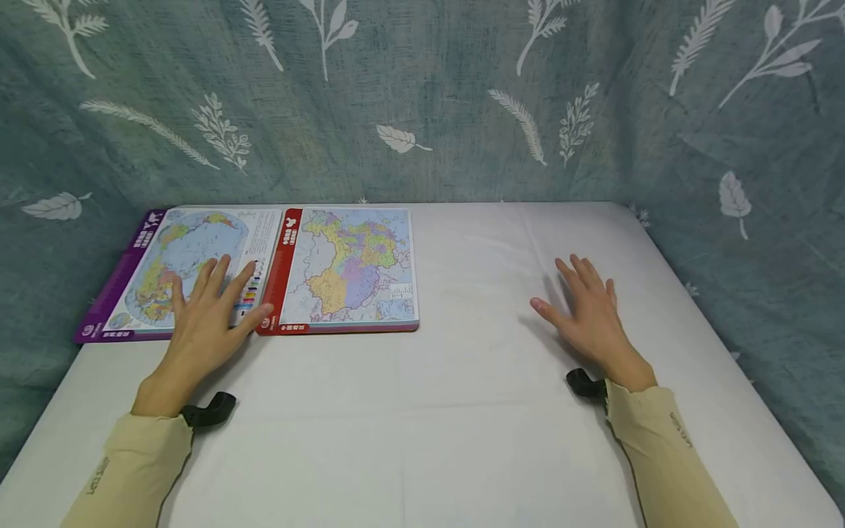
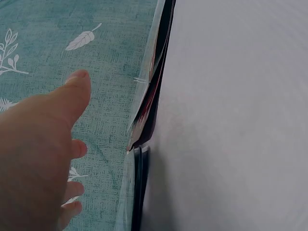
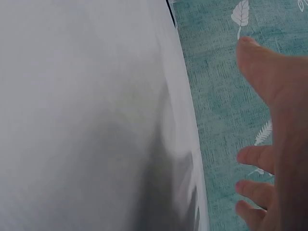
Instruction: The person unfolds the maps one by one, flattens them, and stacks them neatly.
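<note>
Two flat map boards lie side by side at the back left of the table in the head view. The purple-edged one bears an oval world map; the red-edged one bears a coloured regional map. My left hand hovers over the lower part of the purple-edged board, fingers spread, its thumb near the red-edged board's corner. A gap shows between that thumb and the boards' edges in the left wrist view. On the right, my right hand is held above the white cloth, fingers extended, holding nothing.
A white cloth covers the table. Behind and beside it hangs a teal curtain with white leaf prints. Black curved mounts, left and right, stick out from the cuffs of my beige sleeves.
</note>
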A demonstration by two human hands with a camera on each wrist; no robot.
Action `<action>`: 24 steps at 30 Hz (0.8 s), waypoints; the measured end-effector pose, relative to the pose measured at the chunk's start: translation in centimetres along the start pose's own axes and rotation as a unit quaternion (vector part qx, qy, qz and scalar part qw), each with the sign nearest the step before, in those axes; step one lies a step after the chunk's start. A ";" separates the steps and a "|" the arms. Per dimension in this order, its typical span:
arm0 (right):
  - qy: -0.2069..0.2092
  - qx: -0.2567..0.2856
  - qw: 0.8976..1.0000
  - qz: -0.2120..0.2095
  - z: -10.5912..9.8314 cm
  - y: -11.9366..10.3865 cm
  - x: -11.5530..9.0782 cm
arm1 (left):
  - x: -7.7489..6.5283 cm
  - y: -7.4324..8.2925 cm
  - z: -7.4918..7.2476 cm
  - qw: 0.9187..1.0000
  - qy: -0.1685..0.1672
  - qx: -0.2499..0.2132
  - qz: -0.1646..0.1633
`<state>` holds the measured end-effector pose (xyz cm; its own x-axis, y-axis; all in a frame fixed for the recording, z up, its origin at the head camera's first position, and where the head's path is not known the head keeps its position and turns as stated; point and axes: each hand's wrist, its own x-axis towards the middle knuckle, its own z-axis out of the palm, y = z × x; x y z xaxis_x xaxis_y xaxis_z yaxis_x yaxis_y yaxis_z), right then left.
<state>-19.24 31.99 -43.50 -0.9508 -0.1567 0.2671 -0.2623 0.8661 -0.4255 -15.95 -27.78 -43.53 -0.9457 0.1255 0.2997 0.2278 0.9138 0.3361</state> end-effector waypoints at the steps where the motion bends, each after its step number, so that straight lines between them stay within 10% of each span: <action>1: -0.004 0.007 1.000 0.001 0.1 -0.1 0.0 | 0.0 0.0 0.0 1.000 0.000 -0.001 0.001; 24: -0.056 0.049 0.997 0.000 2.8 -2.8 -0.1 | -0.2 0.6 0.4 0.999 -0.034 -0.023 -0.011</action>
<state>-18.85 28.27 -44.82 -0.9618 -0.2135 0.1712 -0.2719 0.8168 -0.5088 -15.69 -27.08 -43.77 -0.9638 0.1330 0.2313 0.2158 0.8981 0.3832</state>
